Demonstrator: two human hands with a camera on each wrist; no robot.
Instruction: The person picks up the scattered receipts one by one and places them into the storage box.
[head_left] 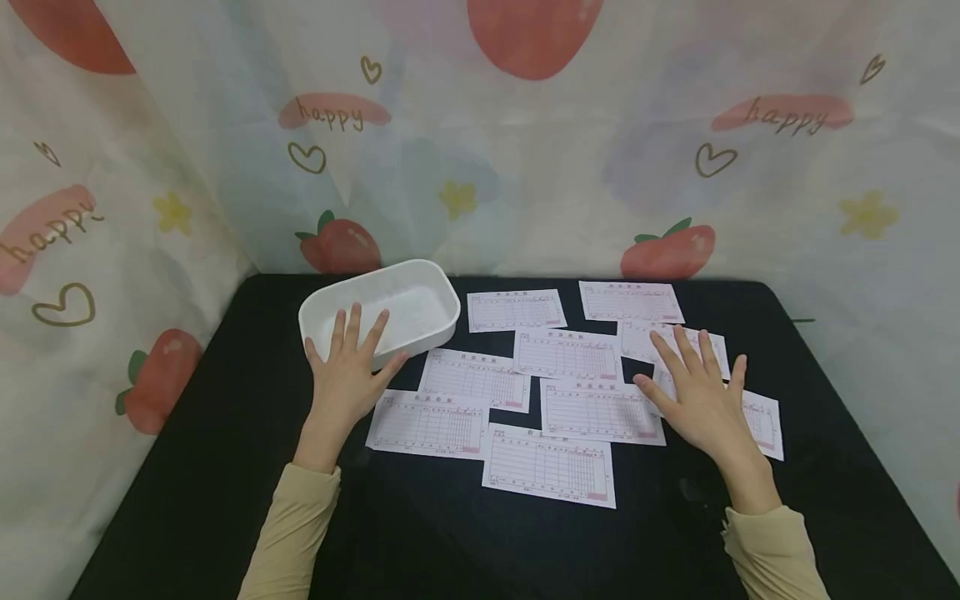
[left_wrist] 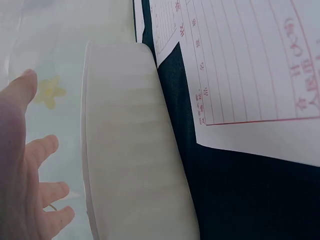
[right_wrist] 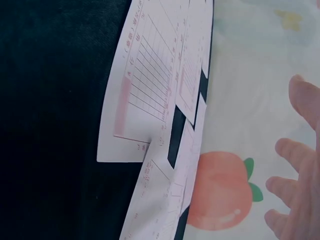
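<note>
Held the left grip (head_left: 345, 377) wide, right there over the near side of the white tub (head_left: 438, 335), with fingers well apart and nothing caught between. Held the right grip (head_left: 703, 406) just as wide across the way, over the rightmost of the printed slips (head_left: 763, 425), with fingers splayed and, again, nothing pinched! As for any light contact beneath, could not tell. Moving outward, found more slips spread flat on the black surface (head_left: 420, 533), from just beside the tub over to the right, some overlapping. Spotted none in the visible part of the tub, with some of the inside hidden behind the left grip. So, judged on the look of it: slips laid out, none lifted; just starting or just finishing, could not say. Behind the surface, saw fruit-patterned cloth (head_left: 525, 167) hanging.
</note>
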